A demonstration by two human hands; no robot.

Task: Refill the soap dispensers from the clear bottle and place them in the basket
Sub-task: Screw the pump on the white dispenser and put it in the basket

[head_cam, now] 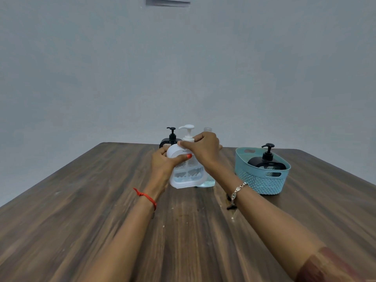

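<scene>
White soap dispenser [187,174] stands near the middle of the wooden table [81,210], tilted slightly, held by both hands; a low level of pale liquid shows through its clear lower body. Left hand [162,161] wraps the shoulder of the dispenser, thumb with orange-red nail across the front. Right hand [203,147] is closed around the neck just under the white pump head [188,129], fingers curled tight. Clear bottle [207,180] stands directly behind and to the right of the dispenser, touching or nearly so; its open threaded neck shows above the right hand, bluish liquid at its base. A black pump dispenser [171,139] stands behind, on the left, partly hidden by the left hand. To the right, apart from the hands, a teal woven-pattern basket [260,180] holds a second black dispenser [266,161], upright. Red thread [145,197] on left wrist; metal bracelet [237,192] on right wrist. Plain grey wall [183,68] behind.
</scene>
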